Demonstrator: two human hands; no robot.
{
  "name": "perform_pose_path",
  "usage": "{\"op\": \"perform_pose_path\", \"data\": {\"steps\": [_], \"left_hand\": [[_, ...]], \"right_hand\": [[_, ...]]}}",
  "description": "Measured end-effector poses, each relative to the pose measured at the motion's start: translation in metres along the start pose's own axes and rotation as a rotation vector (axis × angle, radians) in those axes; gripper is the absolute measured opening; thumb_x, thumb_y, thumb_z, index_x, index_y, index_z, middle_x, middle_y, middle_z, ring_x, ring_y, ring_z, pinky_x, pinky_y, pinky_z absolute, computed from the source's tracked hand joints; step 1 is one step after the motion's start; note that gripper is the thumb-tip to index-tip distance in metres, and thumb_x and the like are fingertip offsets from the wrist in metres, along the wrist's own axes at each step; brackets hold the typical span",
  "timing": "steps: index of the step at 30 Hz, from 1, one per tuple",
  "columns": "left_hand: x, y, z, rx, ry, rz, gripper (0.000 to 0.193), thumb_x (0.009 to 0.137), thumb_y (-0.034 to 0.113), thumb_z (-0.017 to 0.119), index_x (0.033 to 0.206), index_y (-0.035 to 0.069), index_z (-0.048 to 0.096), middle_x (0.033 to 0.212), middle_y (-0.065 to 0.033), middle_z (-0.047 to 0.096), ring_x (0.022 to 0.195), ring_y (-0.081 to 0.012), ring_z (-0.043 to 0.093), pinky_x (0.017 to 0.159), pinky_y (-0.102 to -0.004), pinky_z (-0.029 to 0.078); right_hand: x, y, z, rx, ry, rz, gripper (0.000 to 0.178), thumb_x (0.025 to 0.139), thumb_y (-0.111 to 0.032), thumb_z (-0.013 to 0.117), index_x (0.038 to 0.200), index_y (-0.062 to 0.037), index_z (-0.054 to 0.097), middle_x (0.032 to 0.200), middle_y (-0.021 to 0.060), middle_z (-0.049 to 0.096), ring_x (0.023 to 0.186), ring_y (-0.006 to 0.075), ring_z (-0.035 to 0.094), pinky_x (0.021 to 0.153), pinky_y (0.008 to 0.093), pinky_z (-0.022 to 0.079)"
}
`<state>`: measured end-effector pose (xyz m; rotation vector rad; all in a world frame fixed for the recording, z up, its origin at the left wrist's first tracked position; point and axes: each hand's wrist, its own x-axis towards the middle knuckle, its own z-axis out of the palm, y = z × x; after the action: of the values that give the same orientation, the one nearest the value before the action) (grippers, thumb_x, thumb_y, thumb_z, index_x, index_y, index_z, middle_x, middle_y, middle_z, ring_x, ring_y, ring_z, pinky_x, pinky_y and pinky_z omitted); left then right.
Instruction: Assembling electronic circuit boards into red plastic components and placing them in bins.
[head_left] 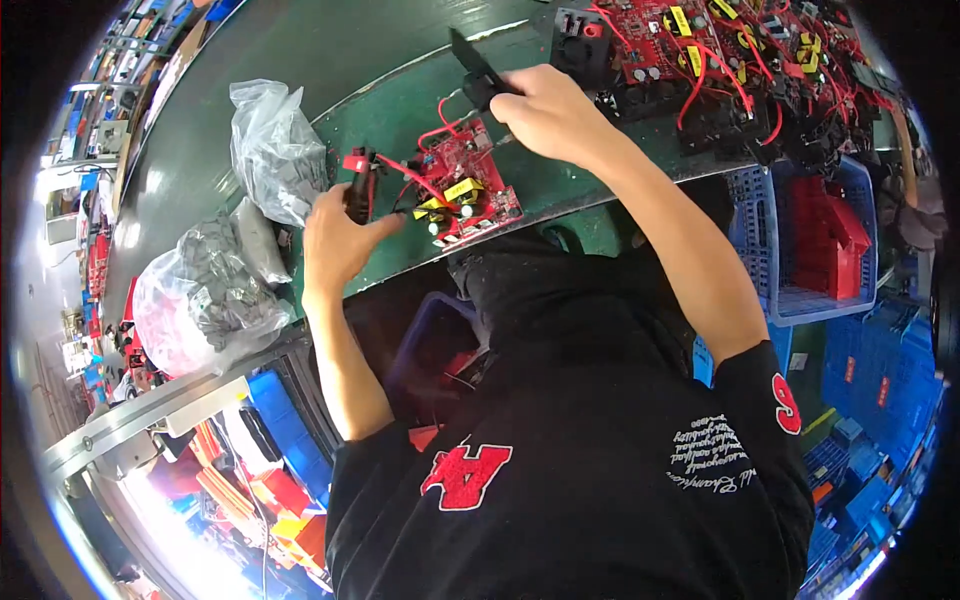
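A red circuit board (465,180) lies on the green bench top, with yellow-wrapped coils and red wires on it. My left hand (338,238) is left of the board, its fingers closed round a black plastic part with a red piece on top (360,185). Red wires run from that part to the board. Beyond the board's right side, my right hand (548,112) grips a black flat panel (474,68), raised and tilted. My fingers hide its lower end.
More red circuit boards (660,45) with wires and black housings are piled at the far right. Clear plastic bags (275,150) and a bag of small grey parts (215,295) lie at the left. A blue crate (765,245) with red parts stands below the bench edge on the right.
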<state>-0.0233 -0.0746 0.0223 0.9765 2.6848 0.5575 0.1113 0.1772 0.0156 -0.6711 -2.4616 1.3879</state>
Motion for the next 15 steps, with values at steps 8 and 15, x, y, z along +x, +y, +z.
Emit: {"op": "perform_pose_path", "data": {"steps": [8, 15], "left_hand": [[-0.024, 0.077, -0.009, 0.301, 0.332, -0.050, 0.062, 0.068, 0.047, 0.081, 0.098, -0.002, 0.058, 0.094, -0.0204, 0.061, 0.090, -0.0382, 0.062, 0.078, -0.0475, 0.049], [-0.036, 0.104, -0.027, 0.146, 0.000, -0.117, 0.064, 0.072, 0.040, 0.079, 0.105, -0.006, 0.050, 0.088, -0.0239, 0.064, 0.086, -0.0380, 0.065, 0.078, -0.0433, 0.051]], "right_hand": [[-0.082, 0.012, 0.032, 0.037, 0.417, -0.171, 0.059, 0.079, -0.006, 0.060, 0.134, 0.0050, 0.043, 0.115, 0.0221, 0.055, 0.106, 0.0338, 0.057, 0.096, 0.0376, 0.043], [-0.064, 0.014, 0.033, 0.237, 0.443, -0.219, 0.053, 0.078, -0.014, 0.076, 0.123, 0.0034, 0.054, 0.112, 0.0140, 0.058, 0.113, 0.0228, 0.057, 0.099, 0.0331, 0.043]]}}
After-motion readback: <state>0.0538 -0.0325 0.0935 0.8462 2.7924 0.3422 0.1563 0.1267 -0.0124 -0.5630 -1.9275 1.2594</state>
